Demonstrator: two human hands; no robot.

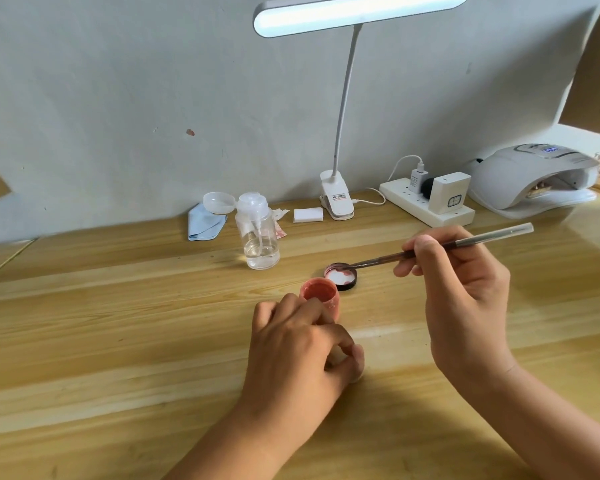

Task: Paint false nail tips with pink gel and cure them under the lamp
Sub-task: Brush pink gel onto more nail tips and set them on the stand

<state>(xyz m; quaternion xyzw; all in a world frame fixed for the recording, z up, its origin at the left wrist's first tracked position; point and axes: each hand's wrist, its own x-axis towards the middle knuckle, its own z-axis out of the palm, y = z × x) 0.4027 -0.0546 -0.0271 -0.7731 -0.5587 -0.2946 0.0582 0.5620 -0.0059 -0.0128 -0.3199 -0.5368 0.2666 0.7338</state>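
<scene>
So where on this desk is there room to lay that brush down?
Bare desk lies left of the left hand, in front of the blue cloth and pump bottle. Another patch: right of the right hand, before the curing lamp. Crowded: the back edge by the power strip, and the centre around the gel pot and lid.

Your far edge: pump bottle (257, 237) centre | blue cloth (205, 225) left of it | clip lamp (336, 202), power strip (397, 190) right

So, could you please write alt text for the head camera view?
A person's left hand holds an open jar of pink gel on a wooden table, while the right hand holds a brush to the upturned lid. A curing lamp stands far right.
</scene>
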